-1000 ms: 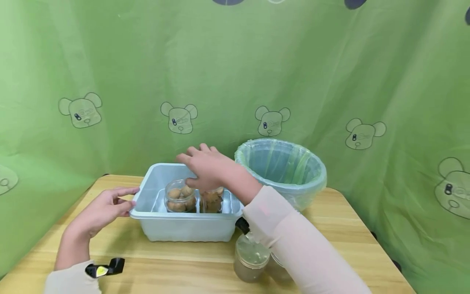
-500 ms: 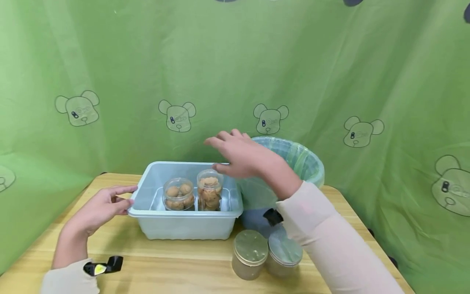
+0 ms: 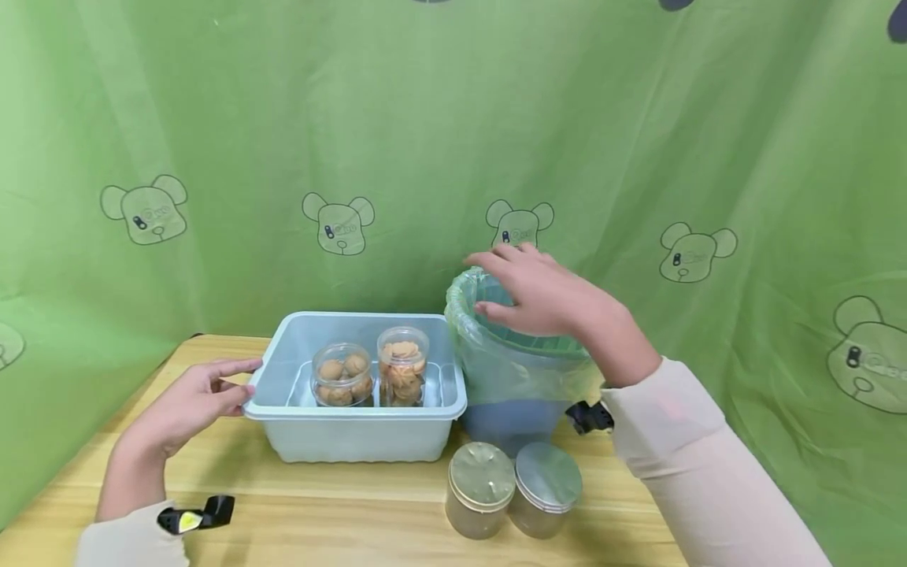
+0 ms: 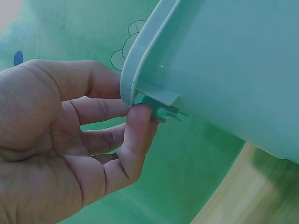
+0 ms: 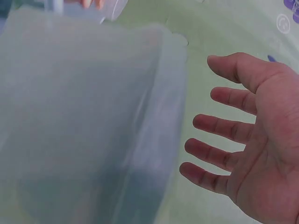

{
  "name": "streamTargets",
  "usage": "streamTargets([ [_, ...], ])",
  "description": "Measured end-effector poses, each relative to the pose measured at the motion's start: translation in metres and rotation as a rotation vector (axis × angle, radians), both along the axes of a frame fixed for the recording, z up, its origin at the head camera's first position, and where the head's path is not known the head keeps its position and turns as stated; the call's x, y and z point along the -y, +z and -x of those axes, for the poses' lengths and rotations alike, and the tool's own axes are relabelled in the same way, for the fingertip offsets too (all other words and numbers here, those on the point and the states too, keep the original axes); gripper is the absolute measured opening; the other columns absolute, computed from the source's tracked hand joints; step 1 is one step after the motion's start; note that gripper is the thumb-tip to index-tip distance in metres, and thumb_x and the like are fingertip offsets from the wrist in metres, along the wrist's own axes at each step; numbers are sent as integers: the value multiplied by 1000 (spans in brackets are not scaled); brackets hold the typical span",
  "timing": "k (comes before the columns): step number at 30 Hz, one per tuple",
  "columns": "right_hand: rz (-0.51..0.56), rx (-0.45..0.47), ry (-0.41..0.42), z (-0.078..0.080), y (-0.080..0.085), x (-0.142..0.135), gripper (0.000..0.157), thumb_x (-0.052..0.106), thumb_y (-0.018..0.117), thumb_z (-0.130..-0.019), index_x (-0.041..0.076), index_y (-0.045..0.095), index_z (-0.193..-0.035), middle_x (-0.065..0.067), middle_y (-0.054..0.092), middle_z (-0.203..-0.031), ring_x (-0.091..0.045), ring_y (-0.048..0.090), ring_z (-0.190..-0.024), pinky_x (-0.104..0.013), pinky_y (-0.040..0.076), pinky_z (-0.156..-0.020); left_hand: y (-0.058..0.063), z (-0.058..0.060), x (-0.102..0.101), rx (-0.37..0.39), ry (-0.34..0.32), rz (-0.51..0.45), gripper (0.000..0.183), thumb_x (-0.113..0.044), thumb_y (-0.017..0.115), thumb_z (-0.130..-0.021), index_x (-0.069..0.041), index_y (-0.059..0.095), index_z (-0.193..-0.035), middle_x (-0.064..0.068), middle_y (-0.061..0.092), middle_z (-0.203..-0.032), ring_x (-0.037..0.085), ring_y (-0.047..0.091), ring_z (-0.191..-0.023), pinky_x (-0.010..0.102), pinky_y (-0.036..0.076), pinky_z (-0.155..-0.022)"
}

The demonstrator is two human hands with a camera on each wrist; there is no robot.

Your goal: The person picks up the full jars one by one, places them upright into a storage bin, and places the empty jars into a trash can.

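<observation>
Green curtain (image 3: 425, 118) before me, printed with bear heads (image 3: 342, 236); their small lettering (image 3: 346, 229) I cannot read.

In the head view, the right hand (image 3: 531, 291) partly hides the bin (image 3: 513, 386).

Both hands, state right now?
Left hand: holding the pale-blue rectangular plastic tub by its rim.
Right hand: open, holding nothing.
</observation>
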State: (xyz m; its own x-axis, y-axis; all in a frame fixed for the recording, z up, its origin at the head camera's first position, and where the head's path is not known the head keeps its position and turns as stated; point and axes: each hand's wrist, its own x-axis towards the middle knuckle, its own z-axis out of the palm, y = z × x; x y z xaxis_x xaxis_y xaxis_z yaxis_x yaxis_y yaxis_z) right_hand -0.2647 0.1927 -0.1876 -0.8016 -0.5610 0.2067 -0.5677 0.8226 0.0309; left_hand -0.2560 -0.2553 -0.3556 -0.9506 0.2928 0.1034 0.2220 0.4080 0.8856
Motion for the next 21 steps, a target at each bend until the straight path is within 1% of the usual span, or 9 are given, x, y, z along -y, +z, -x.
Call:
streamTargets([
  [5,46,9,-34,-1,-4,-25,64,34,65,-100,13,42,-155,-17,46,-151,-44,42,-136,-66,31,-113,-2,1,3,5,-1,12,54,-5,57,-101,16,39,-148,27,65,-119,15,68,-92,29,60,-81],
  [7,71,6,-37,-2,-5,-35,63,34,65,-100,12,42,-155,-18,47,-151,-44,43,-134,-66,34,-111,-2,1,3,8,-2,8,55,-5,57,-101,16,39,-148,27,65,-118,15,68,-92,29,60,-81],
  [10,117,4,-51,-3,-7,-51,63,33,65,-100,12,42,-155,-19,46,-151,-44,41,-136,-66,34,-111,-2,1,3,6,-6,-7,55,-4,57,-101,17,38,-148,27,66,-117,16,69,-91,28,60,-81],
  [15,200,-23,-80,-5,-12,-77,60,32,63,-101,8,43,-153,-19,46,-151,-43,38,-139,-65,32,-113,-1,-1,1,-6,-9,-19,54,-2,58,-100,18,39,-147,28,66,-117,16,69,-90,28,60,-81],
  [21,296,-69,-113,-10,-23,-102,59,31,63,-102,5,45,-152,-21,51,-146,-44,50,-128,-66,41,-103,-1,-1,1,-13,-6,-13,54,-2,58,-99,18,40,-146,31,63,-121,16,69,-90,28,60,-80],
])
